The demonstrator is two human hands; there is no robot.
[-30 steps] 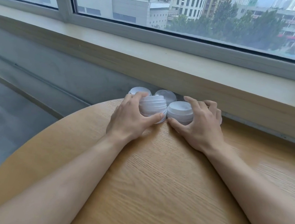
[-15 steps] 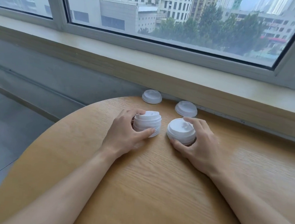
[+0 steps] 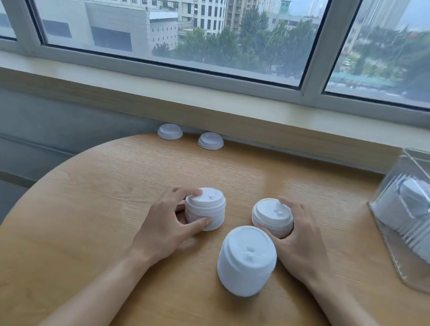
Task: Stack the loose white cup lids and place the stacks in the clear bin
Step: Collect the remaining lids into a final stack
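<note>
Head view: we have slid two short stacks of white plastic cup lids nearer.
Left hand (image 3: pixel 163 226): grips left stack (image 3: pixel 204 208).
Right hand (image 3: pixel 300 242): grips right stack (image 3: pixel 272 217).
Meaning: merging next, we judge.

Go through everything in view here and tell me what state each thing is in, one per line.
left hand: grips left lid stack
right hand: grips right lid stack
near lid stack: upright, ungripped
two loose lids: unstacked, table's far edge
clear bin: holds lid stacks

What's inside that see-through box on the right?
The clear bin holds stacks of white lids lying on their sides. The picture's edge cuts off its right part, so anything farther in there is out of sight.
</note>
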